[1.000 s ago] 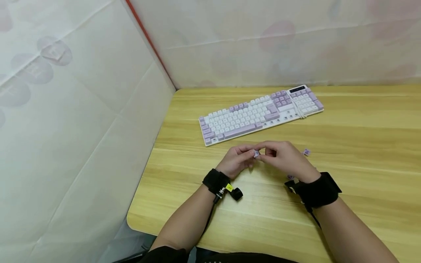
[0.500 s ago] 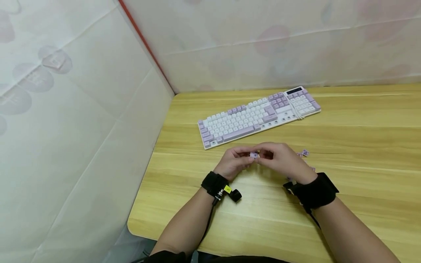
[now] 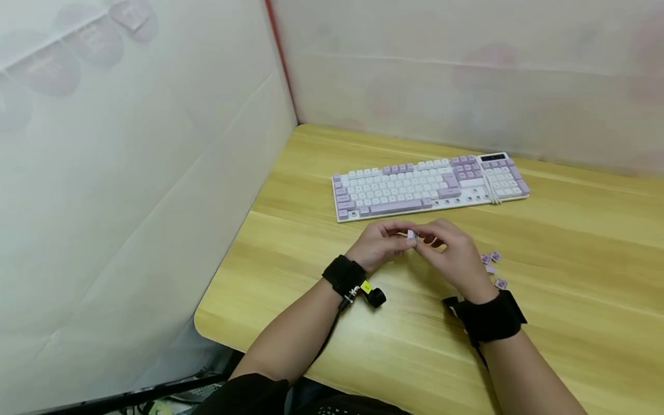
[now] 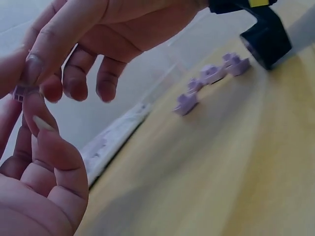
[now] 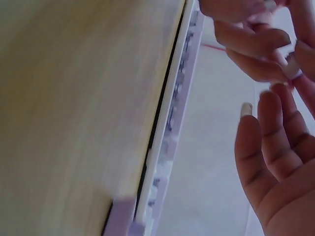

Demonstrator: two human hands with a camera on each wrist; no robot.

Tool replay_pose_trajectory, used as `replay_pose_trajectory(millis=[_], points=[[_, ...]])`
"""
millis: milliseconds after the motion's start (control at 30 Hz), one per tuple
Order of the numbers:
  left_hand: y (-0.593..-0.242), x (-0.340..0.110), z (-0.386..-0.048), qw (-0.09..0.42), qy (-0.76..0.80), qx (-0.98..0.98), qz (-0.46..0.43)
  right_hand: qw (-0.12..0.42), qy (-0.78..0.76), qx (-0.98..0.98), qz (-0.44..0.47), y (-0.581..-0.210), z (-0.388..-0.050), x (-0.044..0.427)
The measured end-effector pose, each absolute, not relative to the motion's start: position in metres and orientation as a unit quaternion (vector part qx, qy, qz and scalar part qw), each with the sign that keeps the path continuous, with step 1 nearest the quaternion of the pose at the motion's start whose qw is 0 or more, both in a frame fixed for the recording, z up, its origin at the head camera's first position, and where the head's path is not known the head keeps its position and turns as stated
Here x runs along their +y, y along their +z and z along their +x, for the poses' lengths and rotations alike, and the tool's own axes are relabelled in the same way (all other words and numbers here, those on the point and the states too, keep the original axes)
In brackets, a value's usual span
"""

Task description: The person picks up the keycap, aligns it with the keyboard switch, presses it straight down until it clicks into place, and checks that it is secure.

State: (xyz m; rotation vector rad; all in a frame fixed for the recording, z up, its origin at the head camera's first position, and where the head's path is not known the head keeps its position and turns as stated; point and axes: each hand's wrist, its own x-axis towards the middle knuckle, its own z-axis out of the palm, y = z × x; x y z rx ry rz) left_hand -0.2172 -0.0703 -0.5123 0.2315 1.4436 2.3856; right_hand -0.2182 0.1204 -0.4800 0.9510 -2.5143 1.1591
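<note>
A small light purple keycap [image 3: 411,234] is held in the air between the fingertips of both hands. My left hand [image 3: 377,245] pinches it from the left, thumb in front. From the right, my right hand [image 3: 453,256] pinches it with thumb and forefinger. The keycap's hollow underside [image 4: 18,94] partly shows in the left wrist view; fingers hide the rest. Several loose purple keycaps [image 3: 500,283] lie on the table to the right of my right hand. Behind both hands is a white and purple keyboard [image 3: 394,190] with several bare key positions along its bottom row.
The wooden table [image 3: 290,259] has its left edge beside a pale fabric wall [image 3: 155,202]. Another fabric wall [image 3: 415,86] stands at the back. A white cable [image 3: 489,184] is bundled across the keyboard's right part. Black straps [image 3: 490,317] circle both wrists.
The head view has turned, so keyboard and table appear shifted. The keycap has been rotated between the fingertips. More of the loose keycaps show beside my right hand, which stands at a different angle.
</note>
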Motion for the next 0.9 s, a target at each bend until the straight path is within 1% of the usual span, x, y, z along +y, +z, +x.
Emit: replay_pose_trajectory(millis=[67, 133, 233, 333, 400, 467, 567, 733, 833, 900], points=[[-0.505, -0.074, -0.22, 0.156, 0.823, 0.539, 0.086, 0.107, 0.412, -0.85, 0.311, -0.478, -0.219, 0.116], [-0.497, -0.081, -0.223, 0.133, 0.789, 0.592, 0.094, 0.096, 0.431, -0.845, 0.3, -0.474, -0.22, 0.111], [-0.484, -0.102, -0.228, 0.062, 0.72, 0.685, 0.092, 0.071, 0.447, -0.841, 0.297, -0.468, -0.225, 0.1], [-0.475, -0.133, -0.233, -0.012, 0.671, 0.741, 0.037, 0.046, 0.433, -0.844, 0.314, -0.466, -0.233, 0.084], [-0.474, -0.153, -0.235, -0.038, 0.666, 0.745, -0.014, 0.029, 0.41, -0.849, 0.333, -0.466, -0.24, 0.073], [-0.477, -0.17, -0.236, -0.04, 0.666, 0.743, -0.056, 0.016, 0.382, -0.855, 0.351, -0.466, -0.249, 0.059], [-0.485, -0.184, -0.239, -0.018, 0.667, 0.74, -0.087, 0.001, 0.326, -0.865, 0.381, -0.464, -0.265, 0.037], [-0.5, -0.187, -0.243, 0.008, 0.684, 0.723, -0.097, -0.016, 0.237, -0.873, 0.425, -0.466, -0.288, 0.002], [-0.507, -0.187, -0.245, 0.009, 0.696, 0.711, -0.101, -0.021, 0.204, -0.876, 0.436, -0.47, -0.294, -0.011], [-0.508, -0.189, -0.247, 0.003, 0.7, 0.706, -0.103, -0.012, 0.193, -0.878, 0.439, -0.472, -0.296, -0.016]])
